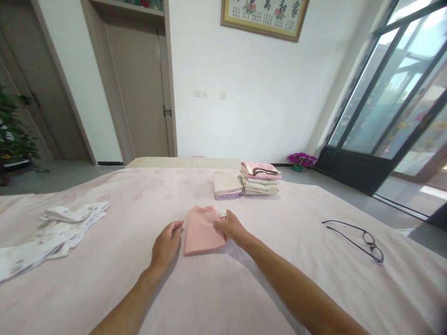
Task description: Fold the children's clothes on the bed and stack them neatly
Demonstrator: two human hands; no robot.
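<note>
A folded pink garment lies in front of me on the pale pink cover, with a white label showing at its upper right. My right hand grips the garment's right edge, thumb on top and the fingers partly hidden. Just off the left edge of the garment is my left hand, its fingers loosely curved and a gap between them and the thumb. Nothing shows in that hand.
Beyond the garment sit a striped folded cloth and a taller stack of folded clothes. A white patterned garment lies loosely at the left. Black-framed glasses rest at the right. Purple flowers stand on the floor beyond.
</note>
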